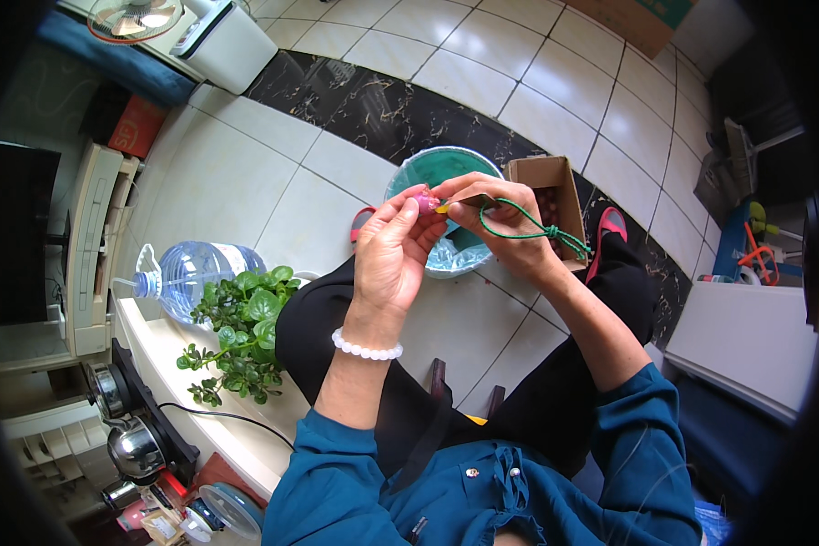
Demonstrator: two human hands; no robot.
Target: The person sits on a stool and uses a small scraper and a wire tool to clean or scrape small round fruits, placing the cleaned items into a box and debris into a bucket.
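Note:
My left hand pinches a small pink-red round fruit or bulb between thumb and fingers; which it is I cannot tell. My right hand grips a small tool with a flat brown handle, and a braided green cord loop hangs from it. A yellow bit shows where the tool meets the round thing. Beneath both hands stands a green bin lined with a clear plastic bag. Just right of it, a cardboard box holds several small reddish round things, partly hidden.
Left of my knee are a leafy potted plant and a large water bottle by a cream table edge. A steel kettle sits farther left. A white cabinet stands right.

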